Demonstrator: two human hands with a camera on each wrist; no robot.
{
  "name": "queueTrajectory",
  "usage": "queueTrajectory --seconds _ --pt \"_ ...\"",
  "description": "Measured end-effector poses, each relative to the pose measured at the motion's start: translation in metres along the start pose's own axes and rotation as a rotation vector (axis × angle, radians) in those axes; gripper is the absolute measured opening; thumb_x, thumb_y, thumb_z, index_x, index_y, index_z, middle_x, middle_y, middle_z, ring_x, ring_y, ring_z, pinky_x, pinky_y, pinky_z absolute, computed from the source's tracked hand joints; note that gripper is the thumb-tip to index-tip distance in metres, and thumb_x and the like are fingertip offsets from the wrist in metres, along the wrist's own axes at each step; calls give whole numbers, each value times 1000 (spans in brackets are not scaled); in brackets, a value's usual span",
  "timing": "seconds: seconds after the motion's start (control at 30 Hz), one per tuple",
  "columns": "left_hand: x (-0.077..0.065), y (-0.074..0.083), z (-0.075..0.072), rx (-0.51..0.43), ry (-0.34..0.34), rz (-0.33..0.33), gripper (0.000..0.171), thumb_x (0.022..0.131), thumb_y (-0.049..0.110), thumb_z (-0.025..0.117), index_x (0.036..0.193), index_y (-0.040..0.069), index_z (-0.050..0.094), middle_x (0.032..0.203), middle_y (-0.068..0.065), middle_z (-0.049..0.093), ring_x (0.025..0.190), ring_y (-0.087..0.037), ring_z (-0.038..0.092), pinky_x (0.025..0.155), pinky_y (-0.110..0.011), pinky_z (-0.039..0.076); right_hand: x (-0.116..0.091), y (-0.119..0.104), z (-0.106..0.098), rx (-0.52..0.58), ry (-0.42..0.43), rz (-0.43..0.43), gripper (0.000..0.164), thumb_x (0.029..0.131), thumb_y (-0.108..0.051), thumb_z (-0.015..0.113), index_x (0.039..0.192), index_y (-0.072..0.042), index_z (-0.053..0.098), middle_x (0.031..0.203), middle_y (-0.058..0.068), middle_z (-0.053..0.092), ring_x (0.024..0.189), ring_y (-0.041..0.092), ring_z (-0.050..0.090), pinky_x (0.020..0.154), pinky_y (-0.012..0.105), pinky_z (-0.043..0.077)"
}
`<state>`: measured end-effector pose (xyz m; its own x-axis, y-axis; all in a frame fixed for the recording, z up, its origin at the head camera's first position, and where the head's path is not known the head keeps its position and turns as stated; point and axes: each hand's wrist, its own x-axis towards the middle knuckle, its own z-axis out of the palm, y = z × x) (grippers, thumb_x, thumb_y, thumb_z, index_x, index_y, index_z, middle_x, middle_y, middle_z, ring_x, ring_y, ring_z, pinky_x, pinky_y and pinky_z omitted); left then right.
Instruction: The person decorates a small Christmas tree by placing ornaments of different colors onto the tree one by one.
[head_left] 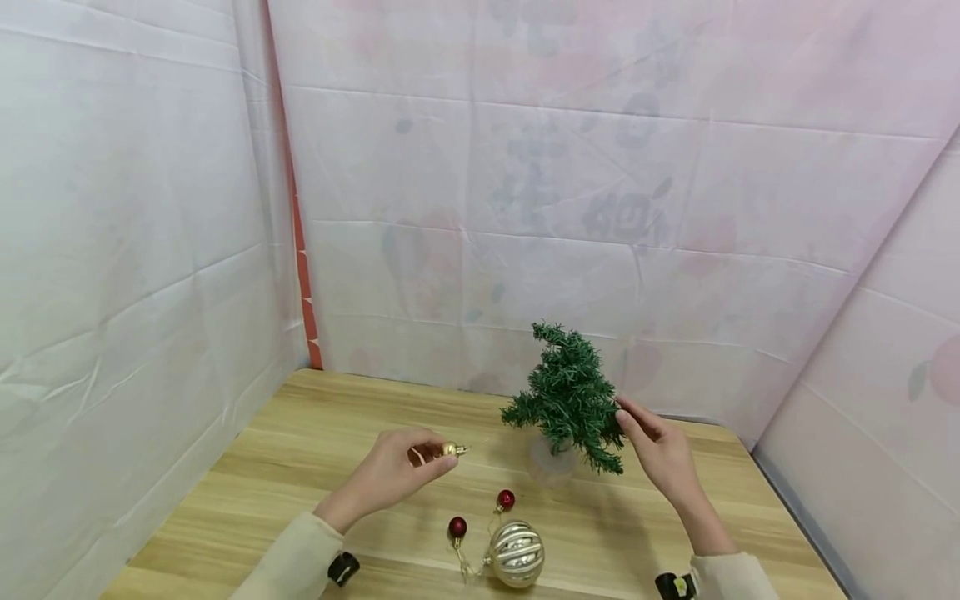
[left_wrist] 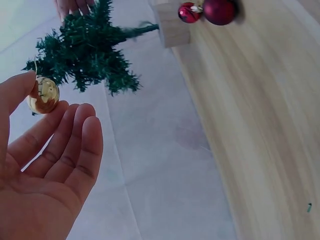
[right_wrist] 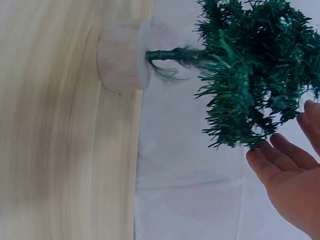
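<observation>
My left hand (head_left: 393,471) pinches a small shiny gold Christmas ball (left_wrist: 45,95) between thumb and index finger. The other fingers are extended and spread in the left wrist view. A small green artificial Christmas tree (head_left: 566,392) stands right of this hand, its top bent leftward. My right hand (head_left: 663,450) is at the tree's right side, thumb and fingertips at the tip of a branch (right_wrist: 235,125). The tree's thin stem rises from a round pale wooden base (right_wrist: 120,55).
Before the tree lie two small dark red balls (head_left: 506,500) and a large ribbed gold ball (head_left: 517,554) with thin cords. The wood-grain table (head_left: 315,417) ends at white cloth walls (head_left: 450,167) at the back and both sides.
</observation>
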<state>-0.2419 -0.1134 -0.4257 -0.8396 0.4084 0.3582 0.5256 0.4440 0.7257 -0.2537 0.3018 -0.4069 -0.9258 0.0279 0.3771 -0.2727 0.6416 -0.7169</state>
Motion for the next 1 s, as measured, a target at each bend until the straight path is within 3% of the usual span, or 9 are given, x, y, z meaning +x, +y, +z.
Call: queueTrajectory --seconds 0.27,0.57,1.0 --pt "5 5 0 -16 18 12 22 100 42 73 107 22 79 89 12 72 78 -3 66 71 -24 58 -3 -17 -3 16 51 -34 45 108 -38 61 149 -22 61 153 14 59 112 -18 58 85 4 48" --pt "7 11 1 -73 18 -3 20 98 40 75 109 23 80 91 11 75 80 -4 68 74 -25 59 -8 -44 0 56 84 -59 44 107 -33 65 146 -15 64 149 12 62 113 -27 50 88 1 45" --pt "10 20 2 -84 60 7 25 99 39 74 113 20 80 96 9 76 81 -4 69 75 -25 59 -16 -65 9 99 166 -134 33 102 -21 72 133 -9 74 129 14 75 100 -17 66 82 6 53"
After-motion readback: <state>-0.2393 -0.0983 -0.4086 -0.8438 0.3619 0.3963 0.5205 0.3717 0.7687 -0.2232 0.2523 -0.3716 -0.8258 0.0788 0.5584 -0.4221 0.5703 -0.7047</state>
